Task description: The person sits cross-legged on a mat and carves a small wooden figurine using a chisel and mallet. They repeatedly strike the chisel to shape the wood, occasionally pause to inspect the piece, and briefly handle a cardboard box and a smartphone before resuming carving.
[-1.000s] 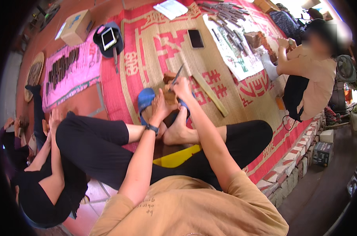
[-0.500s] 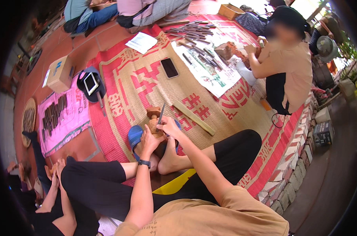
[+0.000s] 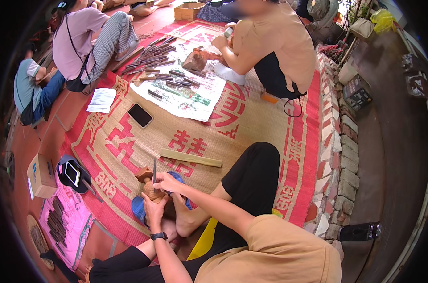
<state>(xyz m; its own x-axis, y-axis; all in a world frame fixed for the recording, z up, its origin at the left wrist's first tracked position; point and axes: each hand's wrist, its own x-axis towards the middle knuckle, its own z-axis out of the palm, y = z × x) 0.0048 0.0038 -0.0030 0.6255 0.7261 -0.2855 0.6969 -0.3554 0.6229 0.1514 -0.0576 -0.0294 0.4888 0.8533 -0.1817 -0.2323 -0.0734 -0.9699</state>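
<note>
My left hand (image 3: pixel 154 210) is closed around the lower part of a turned, orange-brown wooden piece (image 3: pixel 149 189) with a wide, flared end. It stands between my feet, which are in blue slippers (image 3: pixel 138 210). In my right hand (image 3: pixel 165 182) is a slim, dark carving chisel (image 3: pixel 154 166), gripped low with its shaft pointing up and away, next to the wood. My fingers hide the chisel's lower end, so I cannot tell whether its tip touches the wood. A flat pale wooden strip (image 3: pixel 191 157) lies on the mat just beyond my hands.
Beyond the red and tan mat (image 3: pixel 251 125) pattern, a phone (image 3: pixel 140 115) and paper (image 3: pixel 101 100) lie ahead. Chisels (image 3: pixel 152 54) are heaped near a seated co-worker (image 3: pixel 282 45). At left are a cardboard box (image 3: pixel 42 177), a cap (image 3: pixel 77 181) and a pink sheet (image 3: pixel 79 221). A brick edge (image 3: pixel 346 155) runs along the right.
My view has swung to the right, so the surroundings appear shifted left. Both hands keep their hold on the wooden piece and the chisel, with little visible change between them.
</note>
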